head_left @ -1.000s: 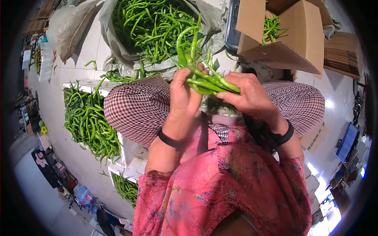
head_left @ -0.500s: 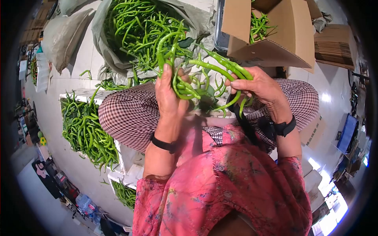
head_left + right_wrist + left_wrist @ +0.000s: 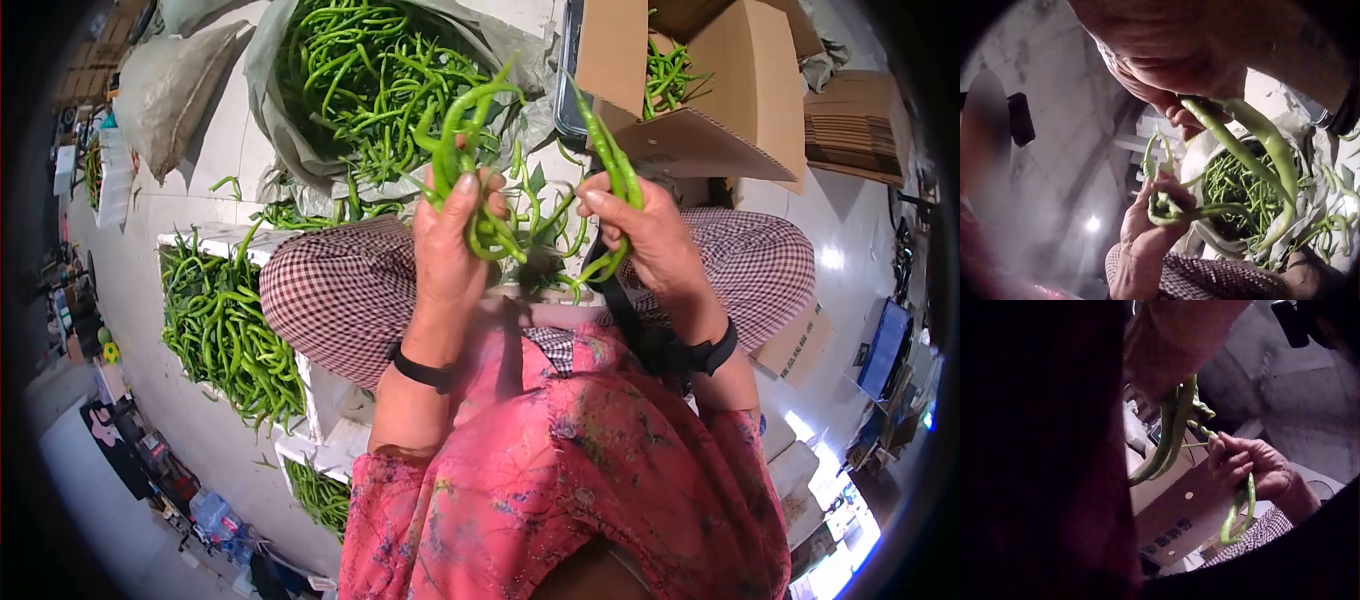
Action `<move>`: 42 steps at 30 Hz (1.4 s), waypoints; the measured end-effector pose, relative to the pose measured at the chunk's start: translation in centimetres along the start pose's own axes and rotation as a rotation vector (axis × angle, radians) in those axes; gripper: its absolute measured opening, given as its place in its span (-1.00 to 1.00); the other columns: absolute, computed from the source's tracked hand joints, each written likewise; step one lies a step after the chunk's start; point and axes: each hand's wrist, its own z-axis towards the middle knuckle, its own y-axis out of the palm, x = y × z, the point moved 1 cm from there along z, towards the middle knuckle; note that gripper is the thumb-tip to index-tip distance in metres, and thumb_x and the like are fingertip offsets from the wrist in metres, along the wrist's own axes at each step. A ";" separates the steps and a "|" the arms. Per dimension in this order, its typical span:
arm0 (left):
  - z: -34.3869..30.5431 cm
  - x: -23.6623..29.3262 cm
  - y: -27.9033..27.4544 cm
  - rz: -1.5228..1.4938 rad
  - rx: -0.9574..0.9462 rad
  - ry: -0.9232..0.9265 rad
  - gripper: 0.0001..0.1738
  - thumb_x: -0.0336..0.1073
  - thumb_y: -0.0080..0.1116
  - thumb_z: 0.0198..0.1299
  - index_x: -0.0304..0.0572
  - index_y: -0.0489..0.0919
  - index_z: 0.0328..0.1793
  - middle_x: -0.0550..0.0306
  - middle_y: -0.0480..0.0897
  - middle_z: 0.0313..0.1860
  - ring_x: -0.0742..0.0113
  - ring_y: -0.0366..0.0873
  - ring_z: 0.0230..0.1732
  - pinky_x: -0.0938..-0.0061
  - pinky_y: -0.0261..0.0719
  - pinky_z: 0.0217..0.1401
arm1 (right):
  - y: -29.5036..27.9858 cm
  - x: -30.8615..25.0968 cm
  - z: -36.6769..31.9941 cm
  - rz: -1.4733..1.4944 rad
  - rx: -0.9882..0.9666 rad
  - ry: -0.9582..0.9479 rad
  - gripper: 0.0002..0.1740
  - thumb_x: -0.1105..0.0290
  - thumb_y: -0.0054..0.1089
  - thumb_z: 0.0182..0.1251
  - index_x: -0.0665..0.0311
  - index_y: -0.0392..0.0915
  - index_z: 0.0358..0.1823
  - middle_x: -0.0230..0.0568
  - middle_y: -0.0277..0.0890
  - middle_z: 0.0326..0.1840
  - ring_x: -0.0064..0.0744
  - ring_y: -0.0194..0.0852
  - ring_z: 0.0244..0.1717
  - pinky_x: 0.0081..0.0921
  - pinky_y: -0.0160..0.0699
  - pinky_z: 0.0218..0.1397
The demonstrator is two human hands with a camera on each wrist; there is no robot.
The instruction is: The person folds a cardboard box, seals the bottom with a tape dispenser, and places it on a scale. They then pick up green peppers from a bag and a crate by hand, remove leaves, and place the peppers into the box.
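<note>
My left hand holds a bunch of long green chili peppers, its thumb laid over them, with tips sticking out above and below. To its right, my right hand grips a few more peppers between thumb and fingers; these chili peppers stand nearly upright, and curled ends hang below the palm. A gap separates the two hands over the lap. In the left wrist view, a bent chili pepper dangles from the right hand. The right wrist view shows the left hand with curved peppers around its fingers.
Ahead lies an open sack full of green peppers. A cardboard box with some peppers inside stands at the front right. White foam boxes heaped with peppers are on the left. Loose peppers and leaves lie between the legs.
The hands were together over one bunch and have moved apart, each with peppers. The right hand's peppers swung from slanting leftward to nearly upright.
</note>
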 end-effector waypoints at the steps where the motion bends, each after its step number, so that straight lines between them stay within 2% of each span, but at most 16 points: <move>1: 0.0 -0.2 0.1 0.027 -0.009 -0.004 -0.50 -0.26 -0.01 0.41 -0.07 0.26 0.44 0.08 0.55 -0.20 0.45 0.55 -0.28 0.58 0.62 -0.27 | 0.9 -0.2 -0.1 0.001 -0.014 -0.022 -0.71 0.25 0.31 0.27 0.33 0.58 -0.13 -0.43 0.52 -0.35 -0.76 0.22 -0.53 -0.73 0.29 -0.44; 3: -0.1 -0.3 0.2 -0.022 0.006 -0.010 -0.52 -0.25 -0.02 0.42 -0.08 0.27 0.43 0.07 0.56 -0.19 0.41 0.56 -0.27 0.54 0.64 -0.24 | 2.8 -0.1 0.1 0.005 -0.050 0.011 -0.71 0.29 0.33 0.26 0.35 0.57 -0.14 -0.46 0.49 -0.36 -0.72 0.27 -0.50 -0.69 0.34 -0.42; 6: 0.2 -1.1 -0.4 -0.141 0.070 -0.057 -0.55 -0.24 -0.04 0.43 -0.11 0.30 0.41 0.07 0.57 -0.17 0.35 0.57 -0.23 0.44 0.67 -0.19 | 5.6 0.6 0.4 -0.225 -0.044 -0.179 -0.71 0.36 0.38 0.18 0.37 0.56 -0.15 -0.39 0.50 -0.40 -0.55 0.42 -0.46 -0.58 0.44 -0.37; 8: 0.1 -1.3 -1.0 -0.212 0.094 -0.094 -0.58 -0.24 -0.03 0.43 -0.12 0.34 0.36 0.06 0.57 -0.15 0.25 0.57 -0.16 0.32 0.65 -0.07 | 6.8 0.7 0.1 -0.677 0.053 -0.474 -0.71 0.46 0.38 0.08 0.39 0.55 -0.17 -0.20 0.50 -0.34 -0.25 0.56 -0.39 -0.42 0.55 -0.31; 9: 0.2 -1.5 -1.5 -0.213 0.102 -0.090 -0.58 -0.24 -0.03 0.43 -0.12 0.34 0.36 0.06 0.57 -0.15 0.25 0.57 -0.16 0.32 0.65 -0.07 | 6.9 0.9 0.0 -0.676 0.045 -0.471 -0.71 0.46 0.38 0.08 0.39 0.55 -0.17 -0.20 0.50 -0.34 -0.25 0.56 -0.39 -0.42 0.55 -0.31; 11: 0.6 -2.0 -2.2 -0.267 0.116 -0.063 -0.59 -0.25 -0.02 0.41 -0.11 0.36 0.34 0.06 0.57 -0.14 0.21 0.56 -0.13 0.28 0.60 0.01 | 7.0 1.2 -0.5 -0.940 0.032 -0.838 -0.71 0.53 0.31 0.04 0.37 0.53 -0.17 -0.05 0.44 -0.25 -0.06 0.57 -0.32 -0.28 0.59 -0.29; 13: 0.4 -2.2 -2.2 -0.327 0.077 -0.054 -0.61 -0.26 0.00 0.40 -0.11 0.39 0.32 0.06 0.57 -0.15 0.19 0.56 -0.12 0.25 0.55 0.06 | 7.0 2.1 -0.7 -0.877 -0.051 -0.803 -0.73 0.56 0.23 0.07 0.37 0.51 -0.15 -0.05 0.38 -0.22 -0.01 0.55 -0.29 -0.18 0.59 -0.29; 15: 0.5 -2.5 -2.3 -0.294 0.151 -0.074 -0.63 -0.26 0.00 0.41 -0.11 0.40 0.29 0.06 0.57 -0.17 0.19 0.54 -0.12 0.25 0.54 0.08 | 7.4 2.1 -0.8 -1.066 -0.058 -0.679 -0.77 0.52 0.23 0.09 0.36 0.52 -0.19 -0.07 0.39 -0.23 0.02 0.53 -0.27 -0.14 0.57 -0.28; 19: 0.7 -2.3 -2.1 -0.235 0.155 -0.033 -0.69 -0.25 -0.01 0.42 -0.20 0.44 0.20 0.04 0.59 -0.16 0.24 0.56 -0.12 0.32 0.58 0.01 | 6.1 2.4 0.7 -1.111 -0.081 -0.745 -0.73 0.46 0.26 0.06 0.37 0.51 -0.18 -0.09 0.40 -0.28 -0.03 0.51 -0.34 -0.22 0.54 -0.34; 21: 0.7 -1.5 -1.7 -0.201 0.249 -0.027 -0.77 -0.25 0.02 0.41 -0.22 0.48 0.04 0.07 0.58 -0.25 0.23 0.57 -0.23 0.30 0.60 -0.08 | 4.3 0.8 1.3 -0.729 -0.282 -0.415 -0.70 0.42 0.28 0.08 0.33 0.50 -0.13 -0.19 0.48 -0.30 -0.31 0.48 -0.39 -0.39 0.50 -0.38; 23: 0.6 -1.4 -2.1 -0.169 0.219 -0.012 -0.78 -0.26 0.01 0.42 -0.23 0.49 0.04 0.08 0.58 -0.27 0.24 0.56 -0.25 0.31 0.60 -0.09 | 2.4 -2.0 0.7 -0.347 -0.363 0.117 -0.67 0.39 0.27 0.16 0.32 0.48 -0.05 -0.26 0.54 -0.27 -0.57 0.41 -0.38 -0.62 0.43 -0.38; 25: 0.6 -1.2 -2.1 -0.164 0.230 -0.001 -0.77 -0.26 0.00 0.42 -0.22 0.49 0.07 0.09 0.58 -0.26 0.26 0.56 -0.25 0.32 0.60 -0.10 | 0.1 -1.3 1.8 0.076 -0.459 0.102 -0.65 0.36 0.26 0.24 0.34 0.47 0.00 -0.24 0.56 -0.17 -0.67 0.40 -0.35 -0.75 0.40 -0.37; 30: 0.6 -1.1 -1.4 -0.120 0.169 -0.007 -0.60 -0.25 0.04 0.40 -0.10 0.41 0.32 0.13 0.57 -0.22 0.35 0.54 -0.24 0.41 0.59 -0.14 | -1.8 0.4 2.7 0.412 -0.399 0.060 -0.66 0.41 0.13 0.37 0.39 0.41 0.11 -0.13 0.54 -0.04 -0.36 0.60 -0.05 -0.66 0.58 -0.20; 37: 0.6 -0.9 -0.1 -0.028 0.070 -0.013 -0.46 -0.32 0.11 0.32 -0.03 0.26 0.40 0.15 0.52 -0.15 0.39 0.50 -0.21 0.47 0.54 -0.15 | -1.7 0.6 2.7 0.377 -0.321 0.046 -0.66 0.35 0.12 0.40 0.36 0.42 0.11 -0.16 0.57 -0.12 -0.37 0.60 -0.09 -0.60 0.61 -0.17; 39: 0.5 -0.8 0.1 -0.044 0.065 -0.019 -0.43 -0.32 0.14 0.30 -0.06 0.25 0.41 0.15 0.52 -0.16 0.40 0.50 -0.22 0.49 0.54 -0.15 | -2.2 0.7 2.6 0.055 -0.404 0.036 -0.65 0.29 0.13 0.40 0.38 0.43 0.08 -0.15 0.59 -0.15 -0.44 0.58 -0.15 -0.60 0.61 -0.16; 42: 0.4 -0.9 -0.3 0.010 0.042 -0.001 -0.46 -0.34 0.12 0.32 -0.05 0.29 0.42 0.19 0.54 -0.16 0.44 0.51 -0.21 0.52 0.56 -0.14 | -2.4 2.6 1.9 -0.271 -0.198 0.031 -0.59 0.23 0.10 0.38 0.40 0.47 0.10 -0.19 0.61 -0.15 -0.52 0.53 -0.23 -0.66 0.53 -0.29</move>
